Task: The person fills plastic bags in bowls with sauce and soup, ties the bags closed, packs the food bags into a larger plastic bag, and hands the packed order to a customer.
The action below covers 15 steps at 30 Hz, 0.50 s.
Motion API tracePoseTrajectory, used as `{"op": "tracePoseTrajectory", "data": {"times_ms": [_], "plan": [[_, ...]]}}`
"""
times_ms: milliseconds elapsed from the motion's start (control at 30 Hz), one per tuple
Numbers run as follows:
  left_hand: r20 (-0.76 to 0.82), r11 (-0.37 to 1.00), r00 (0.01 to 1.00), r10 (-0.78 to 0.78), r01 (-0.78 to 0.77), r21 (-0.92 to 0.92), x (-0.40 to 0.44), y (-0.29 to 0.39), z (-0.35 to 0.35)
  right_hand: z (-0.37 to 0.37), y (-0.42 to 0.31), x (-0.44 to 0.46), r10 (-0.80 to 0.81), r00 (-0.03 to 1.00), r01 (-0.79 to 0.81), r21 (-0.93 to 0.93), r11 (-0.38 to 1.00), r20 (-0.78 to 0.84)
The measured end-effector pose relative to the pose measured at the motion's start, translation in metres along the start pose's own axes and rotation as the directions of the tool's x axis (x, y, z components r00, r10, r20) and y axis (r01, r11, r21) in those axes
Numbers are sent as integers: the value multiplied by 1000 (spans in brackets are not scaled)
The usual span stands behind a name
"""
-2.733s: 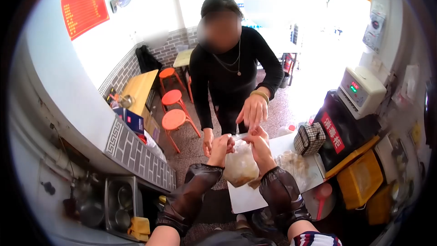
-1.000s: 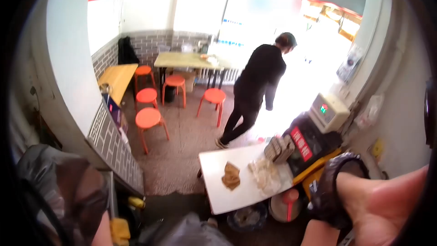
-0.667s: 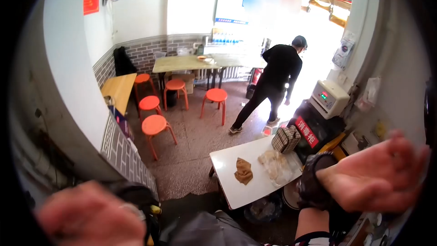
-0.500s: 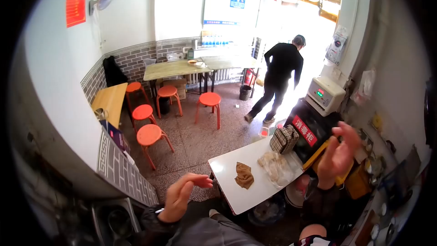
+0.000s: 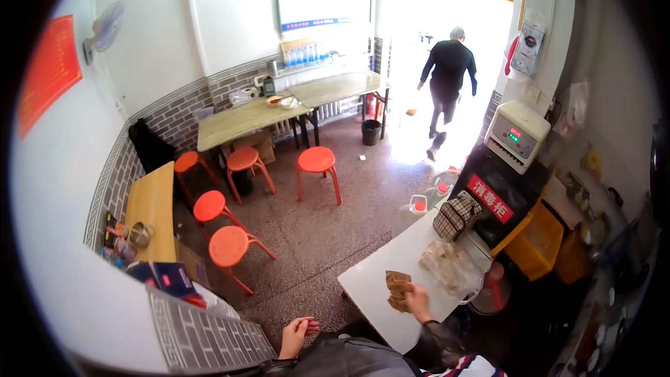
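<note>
My right hand (image 5: 419, 303) is on the white table, its fingers closed on the edge of a crumpled brown cloth (image 5: 398, 289). Part of the cloth is hidden behind the fingers. Low in the view, left of the table, my left hand (image 5: 299, 335) hangs in front of my body. Its fingers are loosely bent and no object shows in them. The white table (image 5: 377, 314) holds a clear plastic bag (image 5: 450, 269) with pale contents, right of the cloth. A checkered bag (image 5: 457, 215) stands at the table's far end.
Several orange stools (image 5: 317, 160) stand on the speckled floor. Plastic jugs with red caps (image 5: 417, 211) are beyond the white table. A black cabinet (image 5: 481, 192) and a yellow crate (image 5: 534, 241) are at right. Another person (image 5: 450, 73) walks at the bright doorway.
My right hand has come down from the raised position and taken hold of the brown cloth. My left hand has lowered. The other person has moved farther out through the doorway, and the view has shifted.
</note>
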<state>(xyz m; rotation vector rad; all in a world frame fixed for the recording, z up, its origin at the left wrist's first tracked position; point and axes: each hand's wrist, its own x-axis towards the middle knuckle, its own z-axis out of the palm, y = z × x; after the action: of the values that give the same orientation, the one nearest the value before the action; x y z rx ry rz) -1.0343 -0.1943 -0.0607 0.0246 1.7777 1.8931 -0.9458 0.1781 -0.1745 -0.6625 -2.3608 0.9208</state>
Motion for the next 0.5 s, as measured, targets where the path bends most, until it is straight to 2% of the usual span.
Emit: {"op": "tracePoseTrajectory", "data": {"times_ms": [67, 100, 133, 167, 200, 267, 300, 367, 433, 467, 500], "plan": [[1, 999, 999, -36, 36, -3, 26, 5, -14, 59, -37, 46, -170, 978, 170, 16, 985, 120], [4, 999, 999, -36, 36, -18, 38, 11, -21, 88, -62, 66, -191, 966, 187, 40, 981, 175], [3, 999, 999, -32, 32, -32, 54, 16, -30, 117, -84, 88, -161, 947, 133, 117, 984, 277], [8, 999, 999, -51, 51, -10, 72, 21, -42, 129, -123, 112, -214, 913, 188, 108, 976, 348], [7, 999, 999, -46, 46, -20, 91, 30, -52, 159, -132, 130, -316, 886, 290, 126, 949, 339], [25, 999, 998, -50, 49, 24, 127, 47, -78, 209, -145, 166, -389, 825, 363, 143, 921, 409], [49, 999, 999, 7, -9, 40, 148, 49, -94, 229, -141, 174, -377, 824, 347, 150, 926, 423], [67, 993, 997, 24, -31, 110, 185, 78, -119, 274, -112, 190, -274, 798, 242, 130, 961, 537], [86, 991, 996, 26, -37, 125, 230, 103, -136, 307, -54, 175, -112, 833, 141, -13, 990, 541], [123, 990, 991, 51, -67, 125, 254, 118, -145, 318, -21, 159, 9, 811, 27, -53, 998, 585], [153, 988, 985, 74, -93, 121, 277, 133, -151, 330, 18, 131, 137, 848, -104, -94, 990, 511]]}}
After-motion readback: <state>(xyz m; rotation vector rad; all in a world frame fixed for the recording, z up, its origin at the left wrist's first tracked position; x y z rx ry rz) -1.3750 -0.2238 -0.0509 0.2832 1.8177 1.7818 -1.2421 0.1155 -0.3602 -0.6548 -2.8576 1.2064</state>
